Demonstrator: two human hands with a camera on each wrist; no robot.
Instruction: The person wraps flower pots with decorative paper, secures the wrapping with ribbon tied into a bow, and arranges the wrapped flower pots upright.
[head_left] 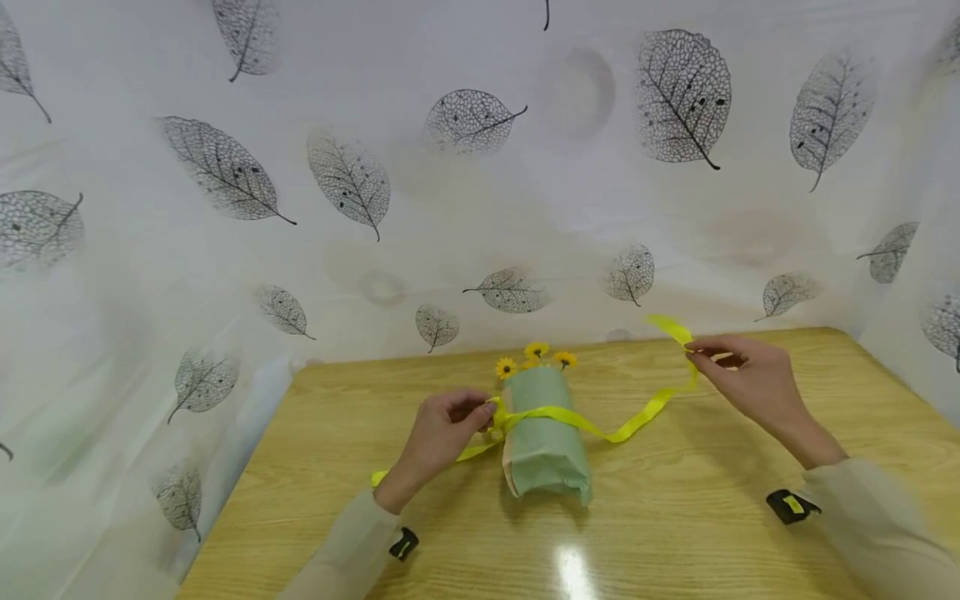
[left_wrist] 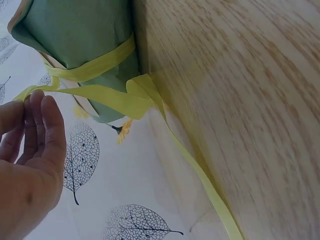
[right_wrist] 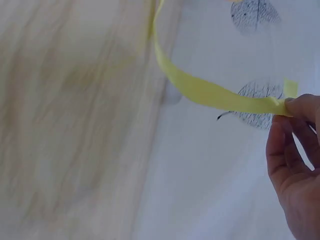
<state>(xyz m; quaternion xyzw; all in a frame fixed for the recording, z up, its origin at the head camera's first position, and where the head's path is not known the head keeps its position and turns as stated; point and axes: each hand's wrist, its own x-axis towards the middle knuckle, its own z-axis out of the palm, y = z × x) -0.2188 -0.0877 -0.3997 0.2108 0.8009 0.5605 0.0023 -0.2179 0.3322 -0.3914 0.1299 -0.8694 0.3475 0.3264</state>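
A small bouquet wrapped in green paper lies on the table, its yellow flowers poking out at the far end. Around its middle runs a yellow ribbon. At the bouquet's left side my left hand pinches the ribbon between thumb and fingertips; the left wrist view shows this ribbon up close. Out to the right and raised above the table, my right hand pinches the other stretch near its end. In the right wrist view that ribbon sags from the fingertips.
The wooden table reaches back to a white cloth printed with dark skeleton leaves. One ribbon tail lies on the table beside the left wrist. A glare spot shows near the front.
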